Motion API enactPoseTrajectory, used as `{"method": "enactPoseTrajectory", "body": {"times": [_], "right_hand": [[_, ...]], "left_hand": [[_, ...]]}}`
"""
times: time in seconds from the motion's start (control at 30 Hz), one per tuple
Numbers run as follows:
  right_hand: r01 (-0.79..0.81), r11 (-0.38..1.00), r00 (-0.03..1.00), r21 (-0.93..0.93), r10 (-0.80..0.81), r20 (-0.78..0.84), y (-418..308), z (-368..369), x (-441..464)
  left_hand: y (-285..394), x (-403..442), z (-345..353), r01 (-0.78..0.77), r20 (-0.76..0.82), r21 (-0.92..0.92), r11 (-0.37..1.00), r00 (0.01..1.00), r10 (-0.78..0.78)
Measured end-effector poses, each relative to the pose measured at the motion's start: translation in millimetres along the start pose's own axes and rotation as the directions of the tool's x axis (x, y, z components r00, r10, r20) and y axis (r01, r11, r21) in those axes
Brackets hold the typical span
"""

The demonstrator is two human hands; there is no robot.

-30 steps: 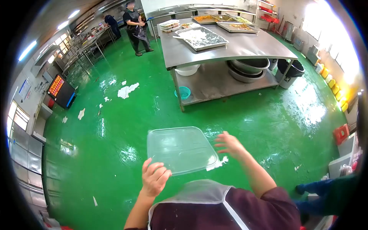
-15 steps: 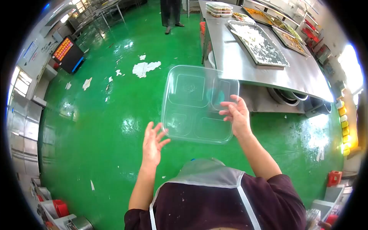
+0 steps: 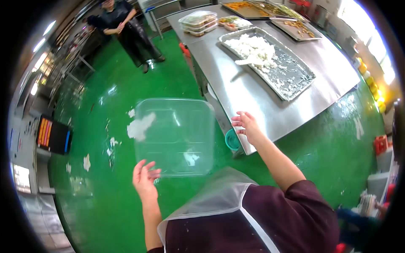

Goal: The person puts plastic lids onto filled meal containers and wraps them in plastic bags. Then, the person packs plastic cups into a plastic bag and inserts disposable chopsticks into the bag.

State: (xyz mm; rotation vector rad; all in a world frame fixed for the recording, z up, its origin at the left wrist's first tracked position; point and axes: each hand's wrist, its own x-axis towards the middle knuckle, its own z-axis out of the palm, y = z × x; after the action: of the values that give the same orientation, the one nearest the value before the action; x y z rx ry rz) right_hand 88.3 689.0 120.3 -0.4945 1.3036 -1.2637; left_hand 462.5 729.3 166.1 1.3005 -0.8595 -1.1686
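Observation:
A clear plastic meal box with moulded compartments is held out over the green floor, and the floor shows through it. My left hand grips its near left corner, fingers bent at the edge. Off to the right of the box, my right hand is raised beside the corner of the steel table. Its fingers are apart and nothing is in them. On that table lies a metal tray of white rice, with a white paddle resting in the rice.
Filled meal boxes are stacked at the table's far left, near trays of food. A teal basin sits below the table corner. Another person stands at the back. A black cabinet stands at left.
My view has turned and come nearer the table. The box has moved left, away from my right hand, which has let go of its right side. My left hand now grips its near left corner.

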Motion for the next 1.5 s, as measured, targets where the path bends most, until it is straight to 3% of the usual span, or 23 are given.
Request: {"method": "enactPoseTrajectory", "body": {"times": [0.1, 0.2, 0.33, 0.47, 0.5, 0.53, 0.6, 0.67, 0.73, 0.8, 0.87, 0.93, 1.0, 1.07, 1.13, 1.23, 1.33, 1.4, 1.47, 1.5], "right_hand": [[-0.033, 0.978, 0.983, 0.204, 0.068, -0.171, -20, -4, 88], [0.033, 0.98, 0.97, 0.198, 0.016, -0.244, -30, 5, 152], [0.19, 0.912, 0.932, 0.363, -0.051, -0.36, -36, 44, 209], [0.332, 0.766, 0.863, 0.55, -0.011, -0.505, -35, 21, 294], [0.425, 0.713, 0.771, 0.558, 0.038, -0.636, -45, 19, 304], [0.467, 0.686, 0.76, 0.558, 0.011, -0.65, -34, -10, 324], [0.704, 0.466, 0.619, 0.536, -0.032, -0.785, -37, -40, 339], [0.785, 0.409, 0.53, 0.465, -0.054, -0.847, -44, -66, 340], [0.747, 0.574, 0.477, 0.337, -0.108, -0.872, -45, -69, 334], [0.758, 0.562, 0.43, 0.33, -0.051, -0.901, -53, -72, 331], [0.76, 0.638, 0.346, 0.126, -0.233, -0.909, -17, -126, 339], [0.632, 0.757, 0.389, 0.164, -0.127, -0.913, -20, -166, 325], [0.666, 0.702, 0.569, 0.252, -0.26, -0.78, -16, -235, 303], [0.745, 0.597, 0.437, 0.299, -0.096, -0.894, -70, -233, 285], [0.768, 0.638, 0.178, 0.049, -0.14, -0.974, -68, -249, 261], [0.698, 0.716, -0.172, 0.009, 0.18, -0.968, -52, -212, 245], [0.284, 0.942, -0.284, -0.179, -0.096, -0.954, -94, -89, 260], [0.117, 0.932, -0.022, -0.343, -0.343, -0.939, -141, -13, 299], [0.158, 0.853, 0.256, -0.498, -0.522, -0.813, -182, 30, 338], [0.237, 0.881, 0.378, -0.41, -0.473, -0.796, -192, 46, 357]], "left_hand": [[10, 67, -15, -0.04, -0.124, -0.047, 0.998, 0.992, 0.034], [-1, 142, -38, 0.005, -0.196, -0.167, 0.986, 0.98, -0.038], [-5, 265, -45, 0.085, -0.148, -0.218, 0.972, 0.982, -0.119], [5, 378, 11, 0.141, 0.081, -0.218, 0.966, 0.989, -0.126], [10, 398, 38, 0.179, 0.126, -0.241, 0.954, 0.98, -0.152], [12, 417, 65, 0.219, 0.169, -0.268, 0.938, 0.969, -0.178], [10, 451, 116, 0.311, 0.248, -0.318, 0.895, 0.939, -0.238], [-1, 482, 154, 0.358, 0.336, -0.293, 0.887, 0.907, -0.255], [-8, 501, 186, 0.369, 0.391, -0.264, 0.891, 0.886, -0.251], [-10, 523, 219, 0.355, 0.384, -0.194, 0.914, 0.885, -0.262], [-15, 546, 239, 0.335, 0.385, -0.116, 0.935, 0.883, -0.269], [-7, 572, 272, 0.331, 0.424, -0.009, 0.944, 0.856, -0.296], [-6, 598, 300, 0.315, 0.494, 0.08, 0.946, 0.812, -0.312], [-1, 611, 338, 0.278, 0.546, 0.152, 0.949, 0.776, -0.315], [9, 612, 384, 0.257, 0.614, 0.215, 0.942, 0.715, -0.335], [0, 636, 445, 0.12, 0.769, 0.237, 0.964, 0.582, -0.262], [9, 649, 512, 0.038, 0.895, 0.217, 0.975, 0.391, -0.215], [8, 672, 560, -0.037, 0.969, 0.188, 0.981, 0.171, -0.18], [13, 679, 601, -0.067, 0.984, 0.168, 0.984, -0.044, -0.171], [17, 678, 621, -0.075, 0.975, 0.165, 0.983, -0.137, -0.174]]}}
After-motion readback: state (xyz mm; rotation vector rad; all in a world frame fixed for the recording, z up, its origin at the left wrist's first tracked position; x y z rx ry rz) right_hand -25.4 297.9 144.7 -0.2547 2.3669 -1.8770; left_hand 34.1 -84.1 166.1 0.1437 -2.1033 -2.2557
